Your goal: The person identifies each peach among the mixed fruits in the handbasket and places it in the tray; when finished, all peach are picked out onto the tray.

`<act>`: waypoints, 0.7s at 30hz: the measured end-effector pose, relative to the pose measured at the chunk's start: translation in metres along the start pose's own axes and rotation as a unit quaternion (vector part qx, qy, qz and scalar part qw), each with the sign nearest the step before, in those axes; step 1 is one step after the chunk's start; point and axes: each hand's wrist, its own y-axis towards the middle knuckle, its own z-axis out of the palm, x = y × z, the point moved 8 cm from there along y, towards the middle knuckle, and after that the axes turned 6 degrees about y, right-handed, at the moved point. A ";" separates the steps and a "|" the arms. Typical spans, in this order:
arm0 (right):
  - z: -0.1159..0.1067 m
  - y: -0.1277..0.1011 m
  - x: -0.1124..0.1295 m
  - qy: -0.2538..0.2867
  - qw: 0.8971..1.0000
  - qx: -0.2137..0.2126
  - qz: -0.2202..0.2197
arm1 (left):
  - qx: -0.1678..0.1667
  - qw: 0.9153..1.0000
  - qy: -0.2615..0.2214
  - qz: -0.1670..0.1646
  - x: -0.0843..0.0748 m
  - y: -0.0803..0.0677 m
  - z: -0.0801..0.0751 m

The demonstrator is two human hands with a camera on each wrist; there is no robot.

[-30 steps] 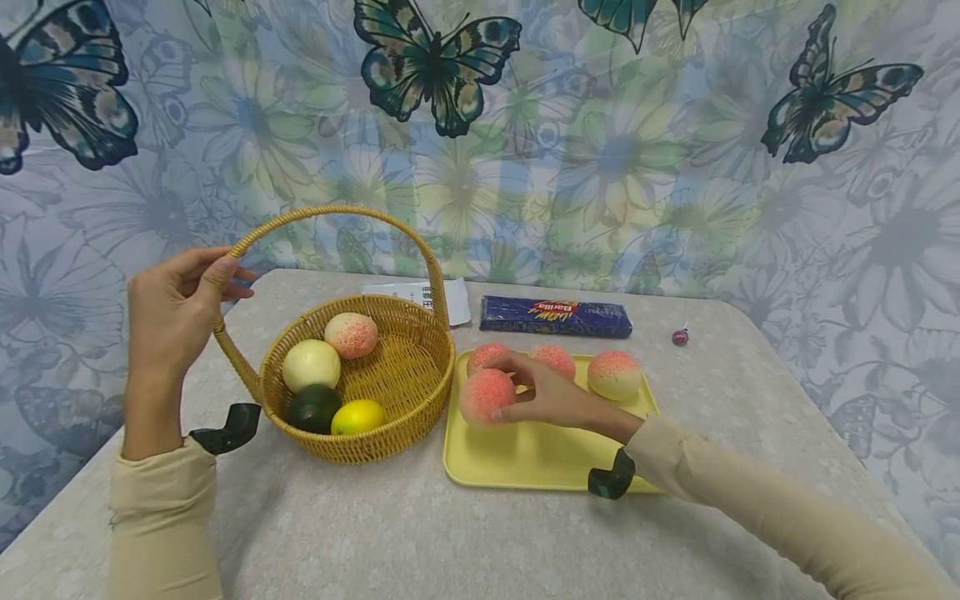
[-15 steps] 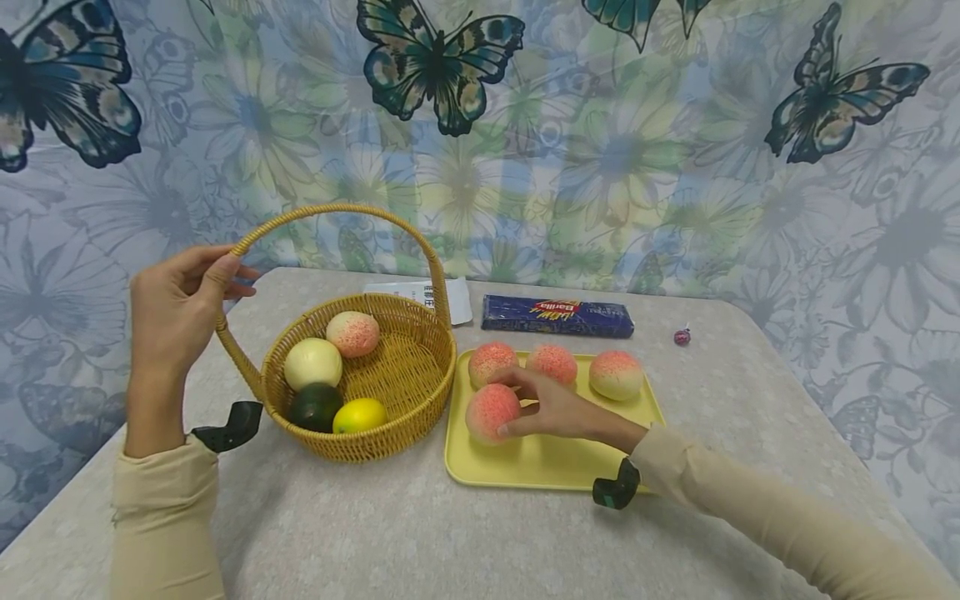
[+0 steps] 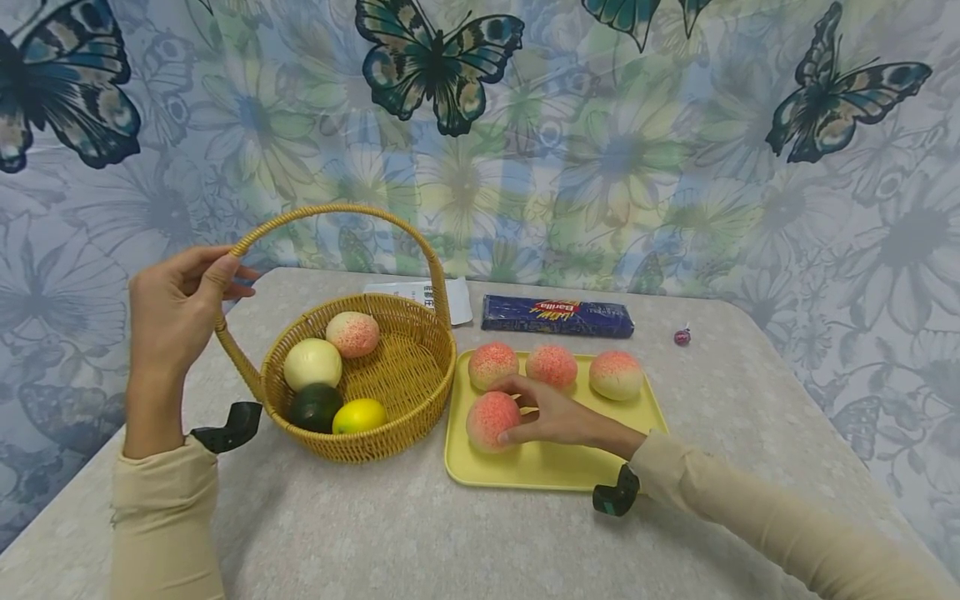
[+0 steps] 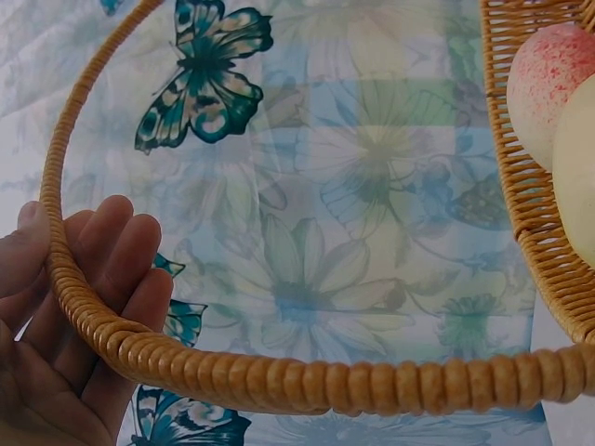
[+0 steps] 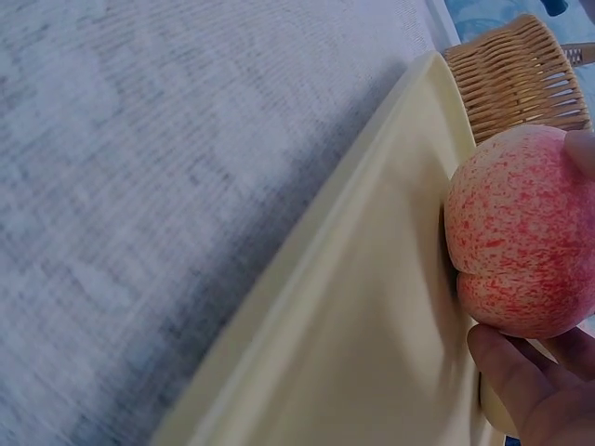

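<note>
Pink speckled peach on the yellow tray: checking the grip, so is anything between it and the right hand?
Nothing visible. The right hand already grips the pink speckled peach, fingers touching it on the yellow plastic tray.

Four peaches on the yellow tray (image 3: 555, 471): three (image 3: 552, 367) in the far row, one (image 3: 492, 421) nearer. Four fruits in the basket (image 3: 390, 437) at left: one peach (image 3: 352, 333), one pale apple (image 3: 312, 363), one dark green fruit (image 3: 315, 406), one lemon (image 3: 359, 415).
</note>
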 end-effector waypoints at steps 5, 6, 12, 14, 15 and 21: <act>0.000 0.000 -0.003 0.007 1.000 -0.001 -0.003 | 0.001 1.000 0.002 -0.002 0.001 0.000 0.000; 0.000 0.000 -0.004 0.009 1.000 -0.001 -0.004 | 0.001 1.000 0.002 -0.002 0.001 0.000 0.001; 0.002 0.002 -0.006 0.010 1.000 -0.001 -0.010 | -0.001 1.000 -0.001 -0.001 0.002 0.000 0.001; 0.003 0.003 -0.007 0.012 1.000 0.000 -0.009 | -0.001 1.000 -0.001 -0.001 0.002 0.000 0.000; 0.003 0.003 -0.007 0.014 1.000 0.001 -0.008 | -0.002 1.000 0.000 -0.001 0.002 0.000 0.000; 0.005 0.001 -0.008 0.024 1.000 0.008 0.003 | -0.002 1.000 0.006 0.001 0.002 0.000 0.000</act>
